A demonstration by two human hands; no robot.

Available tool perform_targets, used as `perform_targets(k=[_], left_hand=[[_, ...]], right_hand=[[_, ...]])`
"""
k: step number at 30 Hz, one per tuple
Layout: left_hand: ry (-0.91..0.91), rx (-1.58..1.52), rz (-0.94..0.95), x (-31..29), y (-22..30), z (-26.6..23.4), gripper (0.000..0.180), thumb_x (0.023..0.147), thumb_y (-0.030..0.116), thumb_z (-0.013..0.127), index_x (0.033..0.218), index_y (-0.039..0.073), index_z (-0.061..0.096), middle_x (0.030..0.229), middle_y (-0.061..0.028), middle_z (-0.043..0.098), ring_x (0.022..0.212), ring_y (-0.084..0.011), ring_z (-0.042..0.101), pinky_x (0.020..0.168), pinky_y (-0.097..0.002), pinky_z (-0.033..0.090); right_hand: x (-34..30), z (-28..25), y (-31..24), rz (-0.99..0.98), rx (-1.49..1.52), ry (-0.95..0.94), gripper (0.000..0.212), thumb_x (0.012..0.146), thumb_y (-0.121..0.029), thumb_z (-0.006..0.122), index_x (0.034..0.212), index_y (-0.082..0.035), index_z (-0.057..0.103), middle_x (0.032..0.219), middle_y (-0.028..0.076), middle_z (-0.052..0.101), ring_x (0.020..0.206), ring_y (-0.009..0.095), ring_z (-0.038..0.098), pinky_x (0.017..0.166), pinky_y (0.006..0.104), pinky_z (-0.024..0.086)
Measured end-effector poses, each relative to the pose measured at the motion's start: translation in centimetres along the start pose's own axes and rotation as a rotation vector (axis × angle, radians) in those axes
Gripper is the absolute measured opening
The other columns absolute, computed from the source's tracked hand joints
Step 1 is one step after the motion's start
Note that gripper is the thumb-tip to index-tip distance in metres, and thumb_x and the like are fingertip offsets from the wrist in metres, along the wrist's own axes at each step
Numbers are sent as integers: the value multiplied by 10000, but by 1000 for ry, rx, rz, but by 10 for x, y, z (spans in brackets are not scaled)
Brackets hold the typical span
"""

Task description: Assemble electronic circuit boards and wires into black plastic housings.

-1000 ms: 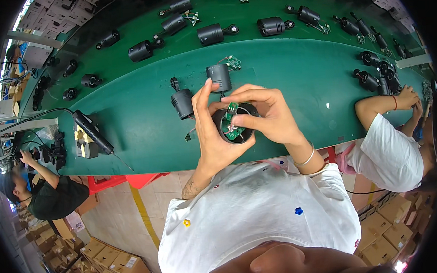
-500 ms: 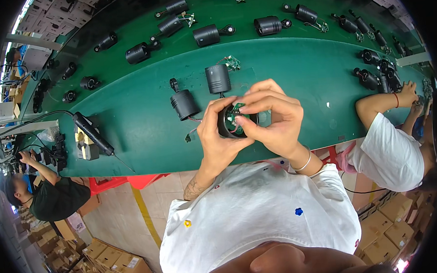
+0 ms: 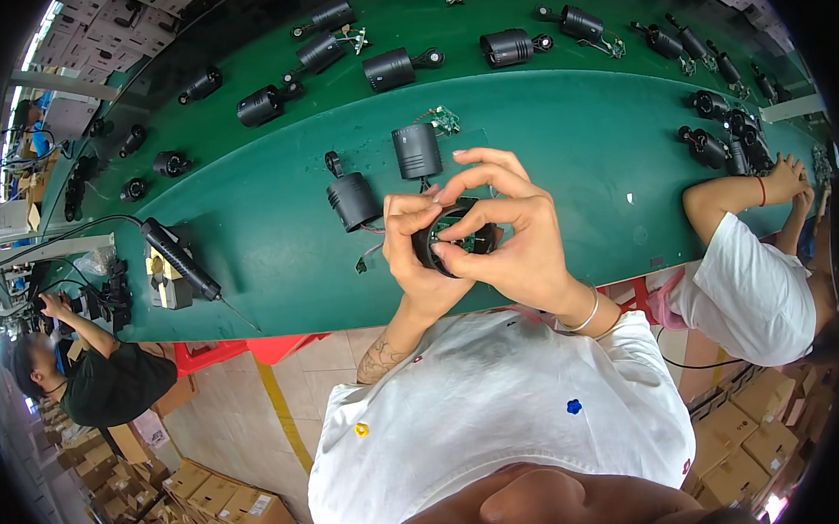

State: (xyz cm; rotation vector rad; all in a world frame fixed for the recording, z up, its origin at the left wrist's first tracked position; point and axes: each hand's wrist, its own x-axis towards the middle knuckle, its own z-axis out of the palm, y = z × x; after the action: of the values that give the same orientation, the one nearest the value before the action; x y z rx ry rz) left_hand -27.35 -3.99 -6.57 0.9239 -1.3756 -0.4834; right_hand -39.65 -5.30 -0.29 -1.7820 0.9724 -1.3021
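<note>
My left hand (image 3: 414, 262) is wrapped round a black cylindrical housing (image 3: 425, 249), its open end turned up toward me. Inside the opening a green circuit board (image 3: 470, 242) shows in part. The thumb and index finger of my right hand (image 3: 524, 237) close together at the board, just within the rim; the other fingers arch above. What exactly lies between those fingertips is mostly hidden. Just beyond my hands stands another black housing (image 3: 417, 150) with a wired green board (image 3: 444, 120) beside it. A further black housing (image 3: 353, 201) with a hinged bracket lies to the left.
A black corded electric screwdriver (image 3: 180, 257) rests on a yellow-and-black block at the left of the green bench (image 3: 566, 159). Several black housings (image 3: 389, 69) line the far green strip. Co-workers sit at both sides, one with an arm (image 3: 734, 195) on the bench at right.
The housing has tilted slightly in my left hand. My right hand has shifted a little left, its thumb and index finger now closer to the housing's left rim.
</note>
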Motion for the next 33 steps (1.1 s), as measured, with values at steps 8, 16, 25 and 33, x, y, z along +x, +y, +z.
perform_targets(k=[8,16,25,33], left_hand=[[-88,41,208,5,-10,1,422,636,16,755,978,77,516,892,-72,587,816,-225,548,725,-369,518],[-87,-52,180,6,-5,4,392,646,7,739,964,76,522,894,-74,585,804,-229,550,705,-373,519],[-73,1,238,6,-12,7,375,649,26,742,946,75,520,887,-73,578,798,-235,551,709,-380,527],[-62,171,335,8,-11,4,383,668,42,750,964,83,510,874,-69,572,806,-236,555,724,-400,532]], right_hand=[[6,-16,-7,49,-35,-173,112,568,-10,739,637,-86,693,957,8,648,1218,290,484,979,411,425],[-1,-11,-9,11,-46,-74,108,566,-9,737,625,-79,679,951,12,645,1202,295,503,943,401,448],[-3,-13,-13,-8,-122,-41,111,566,-4,733,631,-78,680,940,14,638,1189,296,516,917,390,462],[1,-19,-11,-7,-79,-112,119,583,-15,759,646,-76,677,969,24,630,1198,296,505,929,393,451]])
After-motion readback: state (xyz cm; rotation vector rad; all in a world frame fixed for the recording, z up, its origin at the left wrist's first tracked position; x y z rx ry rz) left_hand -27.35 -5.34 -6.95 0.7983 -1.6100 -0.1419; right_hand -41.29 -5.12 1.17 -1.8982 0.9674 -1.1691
